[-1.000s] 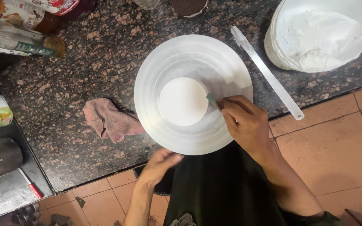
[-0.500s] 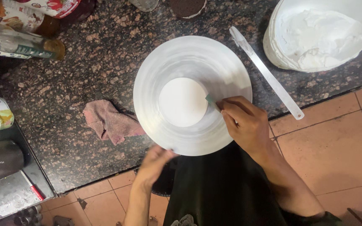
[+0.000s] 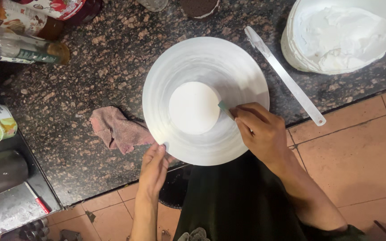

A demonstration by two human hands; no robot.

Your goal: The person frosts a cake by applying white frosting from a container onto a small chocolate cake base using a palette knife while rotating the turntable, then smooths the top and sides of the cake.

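1. Two bare hands work over a dark speckled stone counter (image 3: 90, 89): the right hand (image 3: 262, 131) is closed around a small green-edged scraper (image 3: 224, 108), its blade touching the side of a small white cake (image 3: 194, 108); the left hand (image 3: 153, 167) rests with fingers loosely extended on the near rim of the white turntable (image 3: 242, 71).
2. Smooth, round and evenly coated in white icing, the cake sits at the centre of the turntable, which stands near the counter's front edge.
3. Faint circular streaks blur the turntable's surface.
4. Most of the scraper is hidden inside the right hand; only its tip shows.
5. Jars and bottles (image 3: 23, 27) at the upper left are cut off by the frame.
6. One crumpled pink cloth (image 3: 117, 131) lies just beside the turntable on the left.
7. To the right, a long flat white spatula (image 3: 287, 78) lies diagonally, near a white tub of cream (image 3: 342, 33), partly cropped.
8. Terracotta floor tiles (image 3: 358, 156) show below.
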